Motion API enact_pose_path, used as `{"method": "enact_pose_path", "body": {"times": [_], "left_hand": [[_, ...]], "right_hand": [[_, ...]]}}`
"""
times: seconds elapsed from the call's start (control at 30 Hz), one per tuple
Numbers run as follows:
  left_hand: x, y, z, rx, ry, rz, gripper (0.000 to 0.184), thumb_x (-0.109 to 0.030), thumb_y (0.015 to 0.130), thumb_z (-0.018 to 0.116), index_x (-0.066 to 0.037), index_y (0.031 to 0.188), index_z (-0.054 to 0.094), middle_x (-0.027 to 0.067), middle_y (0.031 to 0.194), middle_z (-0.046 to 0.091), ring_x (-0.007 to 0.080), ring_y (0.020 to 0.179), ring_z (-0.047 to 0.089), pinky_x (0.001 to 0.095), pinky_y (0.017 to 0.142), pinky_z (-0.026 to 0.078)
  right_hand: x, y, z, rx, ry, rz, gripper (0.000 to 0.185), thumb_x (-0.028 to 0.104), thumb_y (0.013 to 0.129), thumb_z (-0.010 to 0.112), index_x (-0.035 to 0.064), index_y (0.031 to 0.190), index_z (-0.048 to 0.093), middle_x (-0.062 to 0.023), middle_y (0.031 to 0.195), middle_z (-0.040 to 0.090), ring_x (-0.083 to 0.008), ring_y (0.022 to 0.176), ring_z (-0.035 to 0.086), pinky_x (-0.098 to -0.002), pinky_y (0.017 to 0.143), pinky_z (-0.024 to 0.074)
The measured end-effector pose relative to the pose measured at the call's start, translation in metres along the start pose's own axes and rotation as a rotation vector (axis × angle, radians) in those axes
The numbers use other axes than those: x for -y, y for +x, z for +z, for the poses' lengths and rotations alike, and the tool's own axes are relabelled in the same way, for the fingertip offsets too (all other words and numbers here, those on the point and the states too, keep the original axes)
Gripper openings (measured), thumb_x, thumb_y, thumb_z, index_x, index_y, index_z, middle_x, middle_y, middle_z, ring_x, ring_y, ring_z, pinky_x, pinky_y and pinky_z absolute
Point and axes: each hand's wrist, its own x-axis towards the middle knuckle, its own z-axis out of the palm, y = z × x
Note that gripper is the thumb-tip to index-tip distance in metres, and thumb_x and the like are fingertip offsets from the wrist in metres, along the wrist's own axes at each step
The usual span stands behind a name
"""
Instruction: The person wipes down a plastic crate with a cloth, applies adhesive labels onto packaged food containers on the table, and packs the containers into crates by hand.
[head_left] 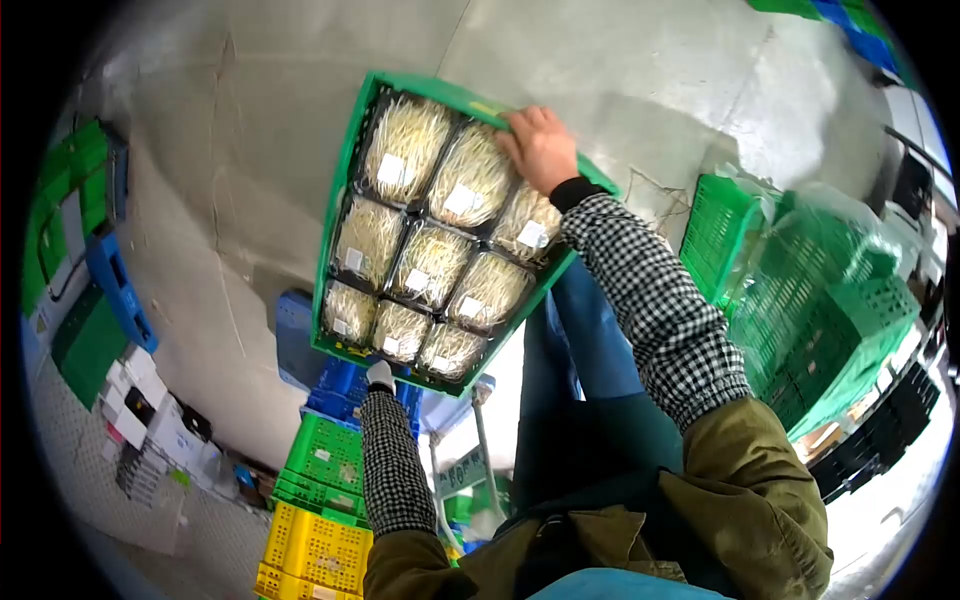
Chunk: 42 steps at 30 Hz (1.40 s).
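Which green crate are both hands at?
The green crate with nine wrapped packs: right hand on its rim, left hand at its opposite edge. No hand touches the other green crates.

Looks like a food-packing area or whse.: the packed crate (pixel 440 91) carries nine labelled packs (pixel 428 265) of pale, stringy veg above a bare concrete floor (pixel 180 200). Yellow crates (pixel 315 550), green crates (pixel 325 450) & blue ones stack up on its near side; to its rt., more plastic crates (pixel 850 345) w/ clear sheeting (pixel 790 260).
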Motion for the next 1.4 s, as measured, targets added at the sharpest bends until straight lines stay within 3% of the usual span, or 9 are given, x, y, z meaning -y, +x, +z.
{"method": "enact_pose_path", "body": {"times": [0.17,0.3,0.57,0.77,0.9,1.0,1.1,1.2,1.4], "left_hand": [[-0.100,-0.069,-0.068,-0.690,-0.942,-0.423,0.045,-0.019,0.079,0.059,0.002,0.116,0.044,0.0194,0.113,0.053,0.0309,0.104,0.054,0.0346,0.091,0.042],[-0.265,-0.182,-0.176,-0.880,-1.575,0.138,0.040,-0.004,0.079,0.049,0.006,0.117,0.047,0.0220,0.115,0.055,0.0351,0.110,0.049,0.0395,0.100,0.034],[-0.406,-0.334,-0.246,-0.859,-1.178,0.768,0.042,-0.009,0.085,0.051,0.003,0.124,0.042,0.0111,0.103,0.055,0.0197,0.092,0.054,0.0304,0.084,0.043],[-0.563,-0.502,-0.256,-0.949,-1.061,1.072,0.038,-0.009,0.090,0.042,-0.002,0.127,0.043,0.0191,0.115,0.053,0.0251,0.102,0.052,0.0343,0.092,0.041],[-0.721,-0.537,-0.268,-1.311,-0.350,1.269,0.037,-0.007,0.089,0.044,-0.007,0.125,0.050,0.0188,0.107,0.060,0.0312,0.101,0.056,0.0401,0.088,0.044],[-0.848,-0.538,-0.296,-1.299,-0.040,1.098,0.039,-0.009,0.087,0.046,-0.010,0.125,0.052,0.0186,0.097,0.064,0.0347,0.081,0.062,0.0396,0.075,0.050],[-0.931,-0.577,-0.296,-1.004,-0.095,0.799,0.033,-0.010,0.088,0.045,-0.012,0.118,0.059,0.0121,0.121,0.056,0.0289,0.102,0.056,0.0408,0.088,0.044],[-0.966,-0.617,-0.277,-1.343,0.549,0.582,0.031,-0.026,0.089,0.049,-0.009,0.114,0.058,0.0115,0.109,0.062,0.0273,0.099,0.059,0.0420,0.080,0.048],[-0.975,-0.626,-0.322,-1.167,0.317,0.451,0.056,-0.052,0.077,0.059,-0.005,0.107,0.060,0.0151,0.106,0.064,0.0315,0.103,0.059,0.0436,0.086,0.048]], "right_hand": [[0.041,-0.077,-0.103,-0.096,0.052,0.130,0.030,0.010,0.076,0.061,0.0053,0.106,0.055,-0.0132,0.092,0.053,-0.0318,0.085,0.053,-0.0393,0.073,0.0442],[0.033,-0.207,-0.186,0.138,0.056,0.155,0.010,0.014,0.081,0.053,0.0053,0.086,0.057,-0.0145,0.083,0.057,-0.0309,0.078,0.060,-0.0420,0.066,0.0499],[0.015,-0.430,-0.389,0.210,0.055,0.510,0.020,0.027,0.082,0.054,0.0093,0.086,0.063,-0.0163,0.083,0.064,-0.0344,0.076,0.063,-0.0463,0.070,0.0500],[-0.037,-0.574,-0.487,-0.126,0.103,0.621,0.027,0.029,0.085,0.049,0.0059,0.081,0.062,-0.0185,0.078,0.064,-0.0368,0.069,0.063,-0.0475,0.062,0.0499],[-0.099,-0.678,-0.502,-0.053,0.076,0.566,0.022,0.027,0.088,0.049,0.0069,0.087,0.059,-0.0166,0.082,0.064,-0.0338,0.076,0.063,-0.0436,0.067,0.0507],[-0.124,-0.760,-0.556,-0.013,0.177,0.677,0.019,0.023,0.088,0.048,0.0079,0.085,0.059,-0.0159,0.086,0.063,-0.0333,0.078,0.063,-0.0426,0.068,0.0507],[-0.151,-0.844,-0.623,-0.058,0.333,0.843,0.026,0.031,0.083,0.052,0.0086,0.089,0.064,-0.0165,0.084,0.065,-0.0357,0.081,0.062,-0.0453,0.072,0.0497],[-0.193,-0.914,-0.659,-0.135,0.224,1.007,0.027,0.032,0.084,0.054,0.0112,0.094,0.066,-0.0163,0.090,0.066,-0.0357,0.084,0.062,-0.0447,0.075,0.0498],[-0.270,-0.916,-0.726,-0.311,0.226,0.900,0.022,0.021,0.084,0.058,0.0044,0.098,0.063,-0.0177,0.090,0.065,-0.0362,0.084,0.062,-0.0441,0.075,0.0496]]}}
